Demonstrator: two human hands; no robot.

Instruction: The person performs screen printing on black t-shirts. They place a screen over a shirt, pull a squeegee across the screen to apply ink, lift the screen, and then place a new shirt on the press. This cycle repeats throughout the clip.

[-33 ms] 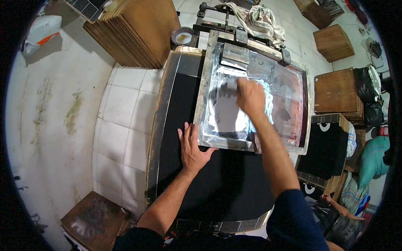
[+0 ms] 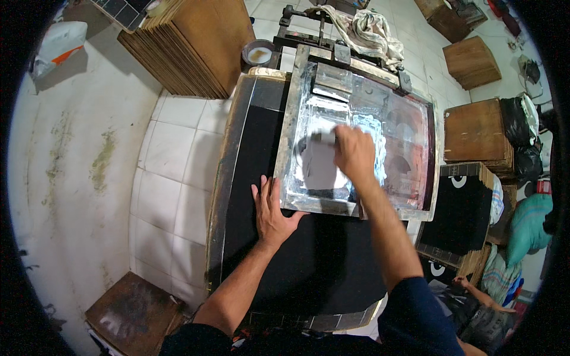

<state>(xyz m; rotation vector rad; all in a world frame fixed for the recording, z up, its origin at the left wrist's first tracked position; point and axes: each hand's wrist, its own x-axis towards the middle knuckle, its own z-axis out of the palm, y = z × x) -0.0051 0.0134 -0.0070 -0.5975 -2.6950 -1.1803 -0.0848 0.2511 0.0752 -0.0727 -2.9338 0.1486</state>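
Note:
A silk-screen printing frame (image 2: 289,127) lies over black cloth (image 2: 314,261) on a long board in front of me. My right hand (image 2: 355,153) is closed around a squeegee (image 2: 323,139), partly hidden by the fingers, whose blade is on the mesh in the frame's left part. White ink (image 2: 328,108) is spread around it. At the frame's near left corner rests my left hand (image 2: 274,213), fingers apart along the left edge and thumb beside the near edge. A flat grey block (image 2: 333,77) sits at the far end of the mesh.
Clamps (image 2: 341,52) hold the frame's far side, with a crumpled cloth (image 2: 371,32) behind. A bowl (image 2: 259,54) with white residue stands at the far left corner. Stacked boards (image 2: 184,47) are at left, more boards (image 2: 457,207) at right. Another person's arm (image 2: 484,295) shows lower right.
My right hand has drawn the squeegee a little toward me over the mesh. My left hand stays at the frame's corner.

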